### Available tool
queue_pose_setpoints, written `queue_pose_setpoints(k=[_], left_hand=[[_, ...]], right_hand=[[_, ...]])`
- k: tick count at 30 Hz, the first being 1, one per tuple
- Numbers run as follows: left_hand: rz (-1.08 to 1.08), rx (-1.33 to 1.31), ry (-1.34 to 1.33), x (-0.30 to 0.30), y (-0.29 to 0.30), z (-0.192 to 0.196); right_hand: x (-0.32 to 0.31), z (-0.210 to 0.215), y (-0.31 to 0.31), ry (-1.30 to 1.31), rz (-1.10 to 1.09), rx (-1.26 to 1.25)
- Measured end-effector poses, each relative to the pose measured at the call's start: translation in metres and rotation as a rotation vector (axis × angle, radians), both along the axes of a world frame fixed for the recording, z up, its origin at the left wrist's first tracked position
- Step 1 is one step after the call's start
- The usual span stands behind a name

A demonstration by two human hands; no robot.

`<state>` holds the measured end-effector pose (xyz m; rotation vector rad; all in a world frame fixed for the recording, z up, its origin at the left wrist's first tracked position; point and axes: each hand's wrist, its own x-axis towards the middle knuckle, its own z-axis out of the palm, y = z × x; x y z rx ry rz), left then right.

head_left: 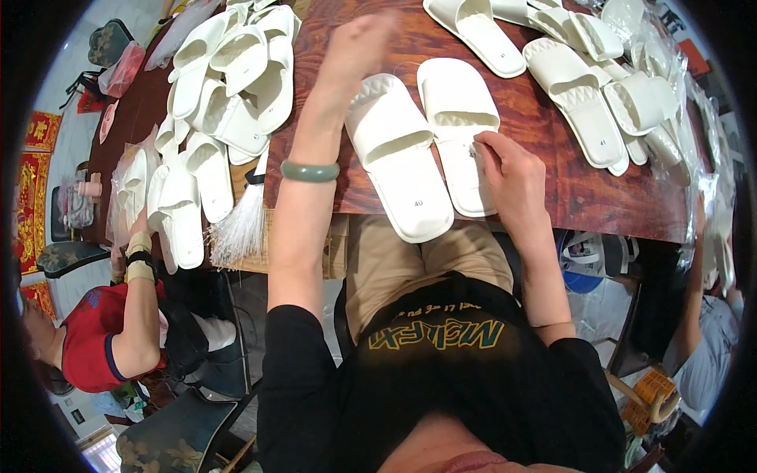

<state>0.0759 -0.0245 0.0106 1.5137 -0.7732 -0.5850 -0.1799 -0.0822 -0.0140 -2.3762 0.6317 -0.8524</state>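
Observation:
Two white slippers lie side by side in front of me on the reddish-brown wooden table, toes away from me. The left slipper [408, 201] reaches past the table's near edge over my lap. On the right slipper [461, 91], my right hand [516, 173] is closed in a pinch at the lower edge of the strap, by the insole. Whether anything small is also between those fingertips cannot be seen. Beyond the left slipper's toe, my left hand [364, 43] is raised and smeared by motion, so its fingers are unclear. A green bangle [310, 171] circles my left wrist.
White slippers are heaped at the left [236, 75] and at the right [579, 102], some near clear plastic wrap [670, 67]. A white fringed brush [240, 221] hangs by the left edge. A co-worker in red [110, 339] sits left; another person [710, 339] is right.

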Motion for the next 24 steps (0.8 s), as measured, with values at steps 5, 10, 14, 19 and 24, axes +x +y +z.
queue_pose_setpoints(k=[5,10,14,19,24], left_hand=[[-0.374,0.258,-0.365,-0.005,-0.042,-0.012],[-0.549,0.493,-0.226,-0.005,-0.05,-0.006],[-0.627,0.627,-0.047,-0.003,-0.046,-0.004],[-0.806,0.501,0.093,-0.007,-0.034,-0.004],[-0.859,0.54,0.041,-0.002,-0.045,-0.002]], right_hand=[[0.016,-0.004,-0.003,0.069,-0.102,-0.279],[0.028,-0.012,-0.003,0.04,-0.145,-0.26],[0.028,-0.019,-0.004,-0.019,-0.135,-0.193],[0.028,-0.015,-0.005,-0.061,-0.111,-0.123],[0.03,-0.012,-0.012,-0.095,-0.111,0.059]])
